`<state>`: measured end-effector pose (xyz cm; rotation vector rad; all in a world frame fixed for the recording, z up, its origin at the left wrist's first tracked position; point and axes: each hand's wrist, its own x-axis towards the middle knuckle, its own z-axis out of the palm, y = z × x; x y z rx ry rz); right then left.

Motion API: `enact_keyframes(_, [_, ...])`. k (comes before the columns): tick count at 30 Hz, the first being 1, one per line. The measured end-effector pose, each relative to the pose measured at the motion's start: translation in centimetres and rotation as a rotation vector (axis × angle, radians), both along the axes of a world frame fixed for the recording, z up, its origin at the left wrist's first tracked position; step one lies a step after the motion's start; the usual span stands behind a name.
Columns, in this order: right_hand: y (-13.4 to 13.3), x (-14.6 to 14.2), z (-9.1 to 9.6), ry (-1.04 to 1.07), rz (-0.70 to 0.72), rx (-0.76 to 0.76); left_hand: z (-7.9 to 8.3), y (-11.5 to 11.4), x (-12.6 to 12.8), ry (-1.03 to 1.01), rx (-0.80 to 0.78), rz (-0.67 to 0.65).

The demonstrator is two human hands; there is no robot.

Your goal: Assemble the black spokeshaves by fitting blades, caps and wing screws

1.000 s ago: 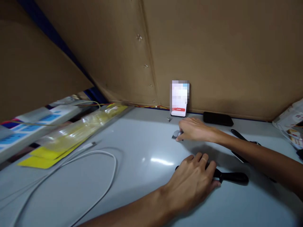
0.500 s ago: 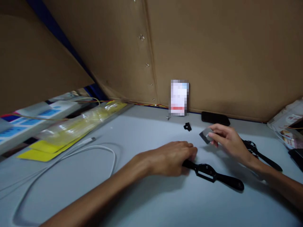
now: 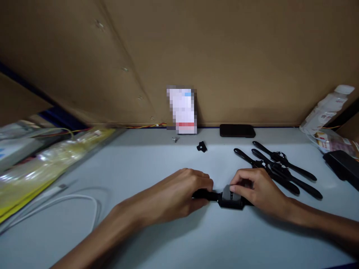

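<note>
My left hand (image 3: 187, 192) is closed around the left handle of a black spokeshave (image 3: 206, 195), which lies crosswise low over the table. At the tool's middle sits a flat grey blade (image 3: 226, 192), pinched between the thumb and fingers of my right hand (image 3: 259, 190). The blade rests on the spokeshave body; my right hand hides most of the right handle. Beyond the hands lies a small black cap plate (image 3: 201, 146) with a hole in it. Small silver screws (image 3: 175, 139) are behind it to the left.
Three more black spokeshaves (image 3: 301, 172) lie crossed beyond my right hand. A phone with a lit, blurred screen (image 3: 185, 110) leans on the cardboard wall; a dark phone (image 3: 237, 130) lies nearby. At right are a bottle (image 3: 327, 108) and a black object (image 3: 343, 166); at left, a white cable (image 3: 95, 209).
My right hand has brought the blade down and left onto the spokeshave's middle. My left hand still grips the handle. The view has turned right, showing the other spokeshaves and the bottle more fully.
</note>
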<state>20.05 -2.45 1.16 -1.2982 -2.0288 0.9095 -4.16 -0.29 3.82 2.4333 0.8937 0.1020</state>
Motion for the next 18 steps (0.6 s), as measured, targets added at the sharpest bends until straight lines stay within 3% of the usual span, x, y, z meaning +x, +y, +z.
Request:
enact_keyframes(11, [0.0,0.0,-0.1,-0.022,0.057,-0.015,0.1,-0.3,0.5,0.046,0.058,-0.002])
enact_keyframes(18, [0.6,1.0,1.2,-0.066,0.042,0.172,-1.4,-0.1,1.3,0.065,0.248,0.004])
